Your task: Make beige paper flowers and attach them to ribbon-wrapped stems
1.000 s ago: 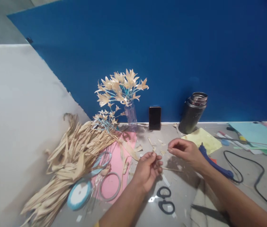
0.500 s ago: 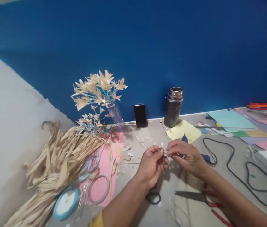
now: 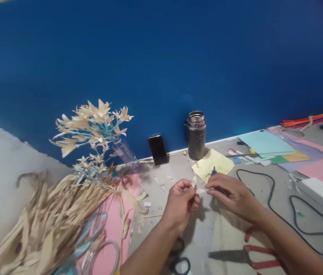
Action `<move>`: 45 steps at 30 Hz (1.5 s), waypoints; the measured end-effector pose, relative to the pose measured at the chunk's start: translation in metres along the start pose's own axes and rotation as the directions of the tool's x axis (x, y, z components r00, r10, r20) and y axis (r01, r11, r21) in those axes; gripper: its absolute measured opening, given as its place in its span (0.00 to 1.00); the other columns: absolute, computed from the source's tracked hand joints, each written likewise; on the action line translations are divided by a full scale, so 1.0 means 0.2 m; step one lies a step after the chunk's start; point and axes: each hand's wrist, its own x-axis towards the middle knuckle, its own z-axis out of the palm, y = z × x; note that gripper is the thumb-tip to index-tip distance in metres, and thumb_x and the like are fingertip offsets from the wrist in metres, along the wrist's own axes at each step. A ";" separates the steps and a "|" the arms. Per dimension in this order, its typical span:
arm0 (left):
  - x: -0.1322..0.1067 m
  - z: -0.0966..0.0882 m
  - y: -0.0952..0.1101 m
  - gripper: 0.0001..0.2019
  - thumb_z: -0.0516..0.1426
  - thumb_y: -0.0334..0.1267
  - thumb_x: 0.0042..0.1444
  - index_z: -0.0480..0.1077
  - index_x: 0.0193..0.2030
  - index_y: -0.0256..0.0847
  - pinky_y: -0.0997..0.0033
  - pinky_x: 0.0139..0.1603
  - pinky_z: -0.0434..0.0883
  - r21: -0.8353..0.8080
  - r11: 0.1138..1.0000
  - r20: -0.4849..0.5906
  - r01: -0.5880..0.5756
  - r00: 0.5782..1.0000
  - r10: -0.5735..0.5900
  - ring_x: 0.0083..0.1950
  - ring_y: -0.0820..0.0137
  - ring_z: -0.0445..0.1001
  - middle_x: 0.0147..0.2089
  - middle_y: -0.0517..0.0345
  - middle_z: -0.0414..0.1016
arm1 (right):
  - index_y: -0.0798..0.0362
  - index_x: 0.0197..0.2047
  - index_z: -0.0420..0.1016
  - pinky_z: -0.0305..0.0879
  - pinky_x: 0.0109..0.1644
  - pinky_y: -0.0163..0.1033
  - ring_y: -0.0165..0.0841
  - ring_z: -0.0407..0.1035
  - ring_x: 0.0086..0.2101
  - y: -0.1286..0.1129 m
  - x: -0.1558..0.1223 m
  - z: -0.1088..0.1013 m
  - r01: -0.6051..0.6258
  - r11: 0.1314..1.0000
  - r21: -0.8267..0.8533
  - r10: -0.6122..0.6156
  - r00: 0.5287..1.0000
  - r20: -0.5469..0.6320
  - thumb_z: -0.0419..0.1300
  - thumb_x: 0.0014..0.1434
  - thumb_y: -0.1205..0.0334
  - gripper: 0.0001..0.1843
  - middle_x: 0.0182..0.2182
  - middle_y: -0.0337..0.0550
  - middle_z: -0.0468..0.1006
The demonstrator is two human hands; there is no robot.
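Dark flask (image 3: 197, 139) is standing upright near the blue wall (image 3: 161, 68), metal mouth facing up; using it as landmark. Left hand (image 3: 180, 204) is working on the near side of the flask, slightly left, thumb and forefinger pinching a pale petal piece (image 3: 194, 181). The piece is sticking up and out to the right from the fingertips, so it is sitting nearer the person than the flask. Right hand (image 3: 234, 196) is hovering near side and right of the flask, just beside the petal piece and apart from it; thumb and fingers are curving close together, cannot tell whether they are pinching anything. Blue nozzle tip (image 3: 214, 171) is showing behind the right hand, in front of the flask. Yellow paper (image 3: 213, 164) is lying just in front of the flask. Phone (image 3: 158, 149) is leaning left of the flask. Farther left, clear vase (image 3: 125, 154) is tilting in view, holding pale flowers (image 3: 92, 122). Husk bundle (image 3: 44, 217) is lying well left and nearer than the flask. Red-handled shears (image 3: 264, 256) are resting well nearer than the flask, to its right; black-handled scissors (image 3: 182, 263) are lying nearer too, slightly left.
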 end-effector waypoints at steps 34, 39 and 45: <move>0.62 -0.06 -0.13 0.17 0.68 0.43 0.44 0.65 0.31 0.38 0.81 0.18 0.57 0.055 0.985 -0.063 -0.164 0.984 0.167 0.18 0.79 0.66 0.21 0.62 0.71 | 0.56 0.39 0.78 0.65 0.29 0.38 0.36 0.71 0.27 0.30 -0.07 -0.21 -0.655 0.696 0.294 0.642 0.751 0.152 0.51 0.64 0.42 0.26 0.26 0.44 0.77; 0.61 -0.04 -0.10 0.15 0.68 0.42 0.44 0.66 0.30 0.38 0.81 0.18 0.53 0.050 0.982 -0.054 -0.183 0.981 0.186 0.17 0.81 0.59 0.18 0.65 0.68 | 0.54 0.29 0.77 0.63 0.27 0.36 0.34 0.67 0.25 0.28 -0.06 -0.12 -0.585 0.767 0.265 0.576 0.809 0.118 0.50 0.63 0.37 0.30 0.26 0.46 0.77; 0.60 -0.03 -0.11 0.17 0.69 0.43 0.42 0.66 0.29 0.39 0.80 0.19 0.52 0.047 0.985 -0.056 -0.167 0.984 0.169 0.17 0.81 0.58 0.18 0.65 0.66 | 0.53 0.27 0.76 0.65 0.30 0.37 0.34 0.67 0.25 0.28 -0.06 -0.07 -0.495 0.859 0.131 0.486 0.868 0.099 0.48 0.66 0.45 0.27 0.24 0.43 0.76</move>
